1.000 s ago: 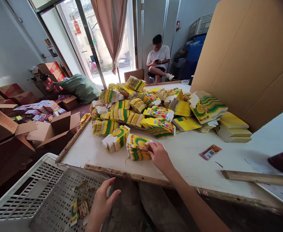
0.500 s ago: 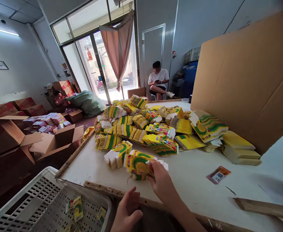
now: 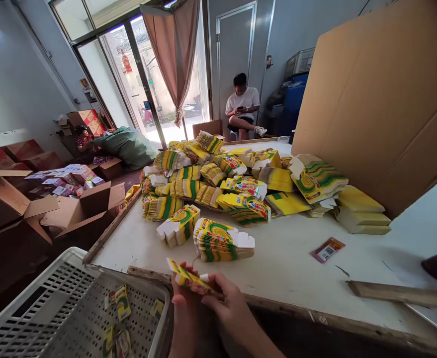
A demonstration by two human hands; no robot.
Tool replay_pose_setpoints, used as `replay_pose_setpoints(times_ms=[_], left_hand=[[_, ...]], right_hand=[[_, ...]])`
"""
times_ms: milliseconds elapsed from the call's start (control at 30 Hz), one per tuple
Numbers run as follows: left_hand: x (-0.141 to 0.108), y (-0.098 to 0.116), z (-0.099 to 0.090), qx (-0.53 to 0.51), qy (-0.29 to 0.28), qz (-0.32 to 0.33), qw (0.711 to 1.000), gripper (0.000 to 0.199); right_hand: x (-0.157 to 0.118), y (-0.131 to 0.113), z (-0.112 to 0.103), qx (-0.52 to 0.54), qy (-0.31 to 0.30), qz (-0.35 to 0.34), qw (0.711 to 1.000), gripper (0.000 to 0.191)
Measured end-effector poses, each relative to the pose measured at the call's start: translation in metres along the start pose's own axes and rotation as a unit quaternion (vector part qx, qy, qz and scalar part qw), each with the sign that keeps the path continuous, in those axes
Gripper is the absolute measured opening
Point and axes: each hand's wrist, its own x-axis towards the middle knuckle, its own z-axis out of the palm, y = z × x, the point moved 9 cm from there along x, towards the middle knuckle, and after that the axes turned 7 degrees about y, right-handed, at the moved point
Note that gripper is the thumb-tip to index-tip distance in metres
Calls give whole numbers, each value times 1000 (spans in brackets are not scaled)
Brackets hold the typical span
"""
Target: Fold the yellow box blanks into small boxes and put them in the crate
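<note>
A flattened yellow and green carton (image 3: pixel 191 281) is above the table's front edge, between my two hands. My right hand (image 3: pixel 228 304) pinches its right end, thumb on top. At its left end, the fingers of my left hand (image 3: pixel 183 311) curl behind it and the thumb lies in front; part of that grip is hidden. Just beyond, a fanned stack of the same flat cartons (image 3: pixel 216 241) lies on the white table (image 3: pixel 278 278). Beside it on the left is a smaller carton stack (image 3: pixel 181 223).
A large pile of carton bundles (image 3: pixel 207 186) covers the table's far side. A white perforated crate (image 3: pixel 80 298) with several small packs stands front left. On the right are a small packet (image 3: pixel 327 249), a wooden strip (image 3: pixel 400 294) and a tall cardboard sheet (image 3: pixel 363 119). A seated person (image 3: pixel 242 107) is behind.
My right hand has drawn a carton off the front stack towards me. My left hand, open before, has come up to the carton's left end. The view has tipped slightly downward.
</note>
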Motion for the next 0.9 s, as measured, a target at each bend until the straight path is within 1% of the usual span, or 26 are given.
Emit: replay_pose_setpoints(times_ms=[33,67,100,167,200,233,300,333,367,400,433,467,500,533,567,600,633,667,700,733,800,867,900], left_hand=[[-3,-9,-5,-25,6,-16,1000,67],[-4,-16,-12,-64,17,-40,997,58],[-5,-22,-19,-95,22,-63,993,50],[-1,-22,-27,-77,-24,-93,992,44],[2,-16,-29,-63,-62,-95,992,48],[5,-7,-32,-56,-103,-88,989,56],[7,16,-33,-36,-187,-52,980,79],[6,26,-33,-6,-220,-28,975,90],[3,33,-30,34,-250,-5,968,101],[-3,35,-24,86,-285,8,955,109],[-11,33,-16,136,-317,13,939,109],[-20,29,-8,171,-340,16,925,102],[-27,25,-2,190,-350,16,917,89],[-31,21,3,200,-345,16,917,73],[-34,18,6,209,-325,19,922,60],[-34,15,6,221,-296,25,929,51],[-35,12,4,237,-268,33,933,48],[-36,9,3,252,-247,39,935,48],[-37,6,1,263,-233,47,935,50],[-39,3,1,266,-226,57,935,54],[-44,-3,1,260,-221,77,937,63],[-47,-5,2,251,-214,101,939,66],[-47,-6,1,249,-203,113,940,63]], right_hand=[[2,1,-5,-5,11,-7,1000,8],[4,2,-9,-14,15,-16,1000,9],[5,1,-13,-28,11,-29,999,15],[4,-5,-20,-80,-3,-73,994,25],[4,-11,-25,-119,-5,-104,987,27],[3,-18,-31,-163,-1,-140,977,27],[-1,-33,-39,-259,8,-213,942,26],[-4,-39,-38,-302,3,-247,921,26],[-8,-43,-33,-336,-16,-278,900,26],[-14,-45,-24,-359,-46,-306,881,26],[-21,-45,-14,-367,-82,-330,866,27],[-28,-43,-6,-364,-109,-346,858,27],[-32,-41,0,-352,-118,-351,860,26],[-34,-38,0,-332,-106,-341,873,26],[-32,-33,-4,-305,-74,-315,896,31],[-29,-25,-12,-272,-32,-272,922,42],[-25,-13,-20,-232,7,-219,948,55],[-21,1,-25,-188,30,-162,968,63],[-19,15,-24,-141,32,-107,984,64],[-17,28,-19,-99,18,-58,993,61],[-15,47,-2,-32,-29,15,999,55],[-14,55,12,16,-56,53,997,53],[-13,56,16,35,-61,59,996,54]])
